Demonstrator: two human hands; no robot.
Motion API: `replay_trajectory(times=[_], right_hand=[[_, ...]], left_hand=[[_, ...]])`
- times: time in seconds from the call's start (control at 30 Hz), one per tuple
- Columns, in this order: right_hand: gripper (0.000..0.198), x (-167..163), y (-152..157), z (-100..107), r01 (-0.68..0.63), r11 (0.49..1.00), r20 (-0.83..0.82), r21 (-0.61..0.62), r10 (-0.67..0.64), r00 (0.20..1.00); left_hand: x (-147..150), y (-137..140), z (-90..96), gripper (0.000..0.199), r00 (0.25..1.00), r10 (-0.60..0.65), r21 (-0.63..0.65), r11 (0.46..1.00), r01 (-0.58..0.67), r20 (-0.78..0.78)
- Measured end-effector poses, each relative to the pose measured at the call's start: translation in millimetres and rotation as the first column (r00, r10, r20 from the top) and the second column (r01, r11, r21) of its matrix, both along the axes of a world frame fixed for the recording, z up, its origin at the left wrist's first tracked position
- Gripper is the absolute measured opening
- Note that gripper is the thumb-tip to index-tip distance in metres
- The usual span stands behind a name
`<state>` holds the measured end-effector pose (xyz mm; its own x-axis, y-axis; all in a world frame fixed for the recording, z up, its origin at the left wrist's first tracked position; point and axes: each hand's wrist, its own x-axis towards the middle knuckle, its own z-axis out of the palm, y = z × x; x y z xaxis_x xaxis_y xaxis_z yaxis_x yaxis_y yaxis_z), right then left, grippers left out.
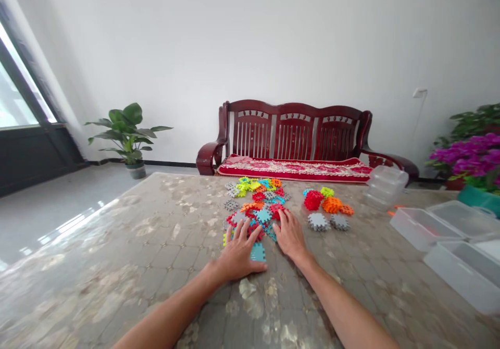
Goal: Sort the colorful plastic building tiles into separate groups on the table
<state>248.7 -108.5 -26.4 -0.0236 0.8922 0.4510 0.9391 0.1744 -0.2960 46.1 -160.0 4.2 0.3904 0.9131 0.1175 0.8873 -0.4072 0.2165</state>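
Spread over the near edge of a pile of colourful notched puzzle pieces point(263, 215), my left hand point(238, 252) has its fingers apart, with a teal square piece point(258, 252) beside its thumb. My right hand point(289, 234) rests at the right side of the pile, fingertips touching a red piece point(276, 211); whether it grips that piece I cannot tell. Farther back in the pile lie yellow-green pieces point(246, 184) and grey pieces point(231, 205). To the right sit a red rounded cluster point(313, 200), an orange cluster point(332, 204) and two grey stacks point(318, 222).
Clear plastic boxes point(464, 271) and stacked containers point(386, 185) stand at the table's right side. Beyond the patterned table point(156, 265) is a dark red wooden bench point(295, 130). A potted plant point(133, 135) is at the left, purple flowers point(469, 156) at the right.
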Motion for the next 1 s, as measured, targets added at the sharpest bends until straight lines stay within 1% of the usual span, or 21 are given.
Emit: replay_trajectory(times=[0.1,0.2,0.3,0.4,0.5,0.6,0.67,0.7,0.8,0.9,1.0], right_hand=[[0.049,3,5,-9,-0.024,0.999,-0.065,0.044,0.027,0.998],[0.048,9,12,-18,-0.042,0.995,-0.172,0.092,0.058,0.983],[0.049,20,18,-25,-0.058,0.988,-0.303,0.145,0.100,0.948],[0.049,29,20,-29,-0.043,0.979,-0.409,0.200,0.123,0.904],[0.049,30,18,-31,-0.032,0.970,-0.452,0.240,0.141,0.881],[0.049,26,15,-30,-0.061,0.964,-0.451,0.259,0.177,0.875],[0.048,23,13,-29,-0.072,0.963,-0.447,0.261,0.187,0.875],[0.048,21,12,-29,-0.074,0.963,-0.445,0.260,0.188,0.875],[0.047,20,10,-28,-0.079,0.964,-0.440,0.252,0.187,0.878],[0.046,21,8,-28,-0.077,0.965,-0.439,0.251,0.184,0.879],[0.044,22,8,-27,-0.083,0.965,-0.432,0.250,0.187,0.882]], left_hand=[[17,8,-7.4,0.096,0.999,0.034,0.072,0.997,-0.035,0.019],[36,19,-11.4,0.087,0.995,0.089,0.122,0.988,-0.094,0.041],[52,28,-9.9,0.082,0.989,0.138,0.126,0.982,-0.143,0.052],[56,34,-5.0,0.082,0.991,0.114,0.105,0.987,-0.120,0.066],[46,37,-0.2,0.076,0.993,0.065,0.097,0.993,-0.074,0.094],[29,42,3.9,0.058,0.991,0.021,0.102,0.994,-0.034,0.130],[16,48,6.2,0.049,0.987,0.010,0.142,0.989,-0.033,0.163],[9,52,6.9,0.045,0.982,0.031,0.169,0.984,-0.063,0.186],[-10,63,5.0,0.040,0.948,0.170,0.188,0.956,-0.225,0.270],[-27,72,-4.5,0.038,0.890,0.296,0.187,0.908,-0.374,0.346],[-40,77,-16.0,0.035,0.831,0.361,0.190,0.861,-0.471,0.424]])
